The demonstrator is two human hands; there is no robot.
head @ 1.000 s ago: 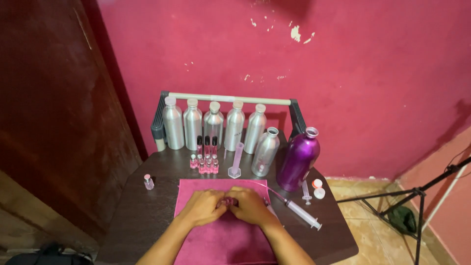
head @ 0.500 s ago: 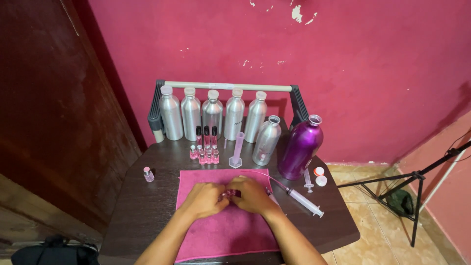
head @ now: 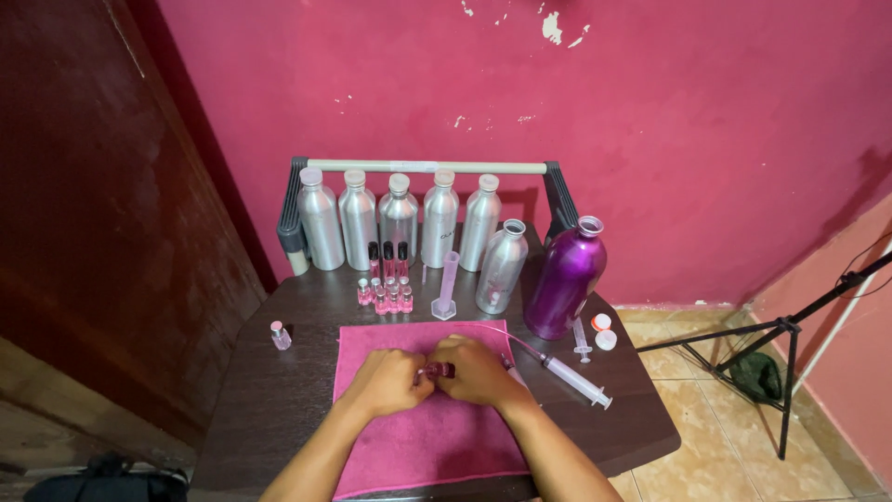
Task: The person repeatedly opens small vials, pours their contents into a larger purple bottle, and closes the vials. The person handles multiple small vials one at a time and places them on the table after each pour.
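Observation:
Both my hands meet over a pink cloth (head: 437,437) spread on a dark table (head: 279,390). My left hand (head: 388,383) and my right hand (head: 478,370) pinch a small dark-capped vial (head: 436,370) between their fingertips; most of the vial is hidden by my fingers. A large syringe (head: 574,381) with a thin pink tube lies just right of my right hand.
Several silver bottles (head: 400,218) stand in a rack at the back, one open silver bottle (head: 502,267) and a purple bottle (head: 565,279) in front. A cluster of small pink vials (head: 385,295), a measuring cylinder (head: 447,285), a lone vial (head: 280,336), caps (head: 602,331). A tripod (head: 790,344) stands right.
The view has shifted slightly, so the table sits a little lower in frame. My hands stay together on the cloth, fingers working at the small vial.

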